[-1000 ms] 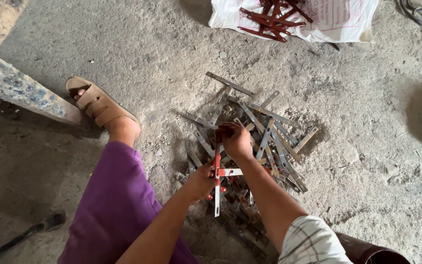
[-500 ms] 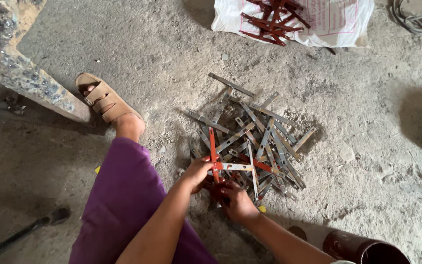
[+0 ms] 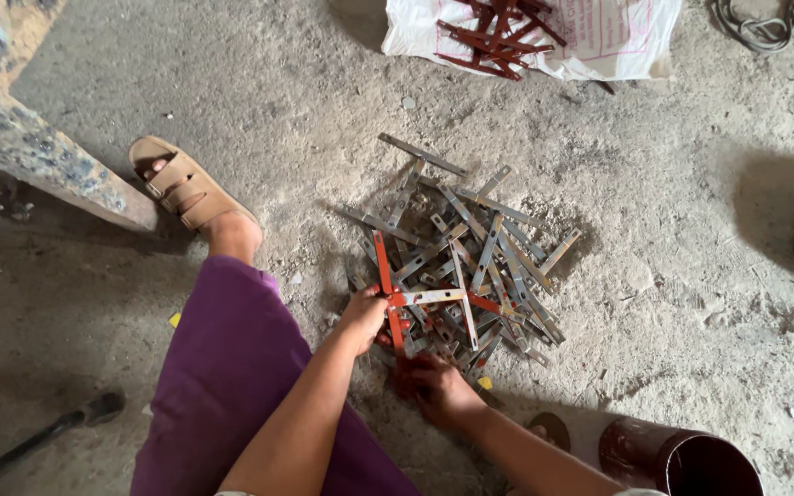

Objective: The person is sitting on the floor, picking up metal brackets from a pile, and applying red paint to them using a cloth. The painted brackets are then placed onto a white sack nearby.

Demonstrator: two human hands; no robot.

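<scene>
Pile of grey metal strips point(image 3: 470, 257) sits on the floor point(image 3: 673, 239). Your left hand point(image 3: 365, 317) grips the red cross piece point(image 3: 397, 296) at the pile's near edge; hold it steady. Right hand point(image 3: 434, 386) rests half-curled, grip unclear.

Left hand point(image 3: 363, 317) curled closed at the near-left edge of the metal strip pile point(image 3: 470, 253), forearm bare, right hand point(image 3: 436, 386) lay knuckles-up, fingers bent, at the pile's near edge
</scene>
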